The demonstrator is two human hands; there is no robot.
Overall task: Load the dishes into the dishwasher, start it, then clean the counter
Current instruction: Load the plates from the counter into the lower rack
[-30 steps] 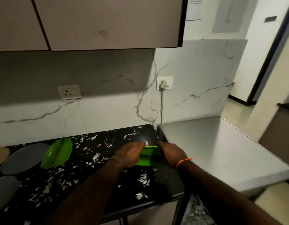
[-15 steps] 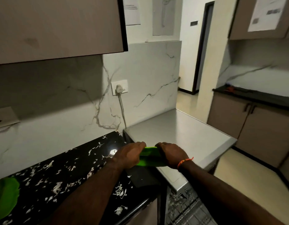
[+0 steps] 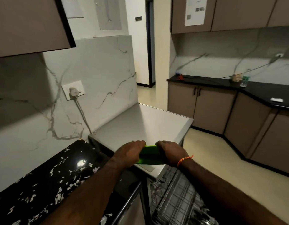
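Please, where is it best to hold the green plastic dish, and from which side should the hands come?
Probably by its two short ends, one hand from each side, as now: the left hand grips the left end and the right hand the right end of the green plastic dish. It looks long and shallow, so end grips should keep it level above the wire dishwasher rack.

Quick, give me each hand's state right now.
Left hand: grips the left end of the green dish.
Right hand: grips its right end.
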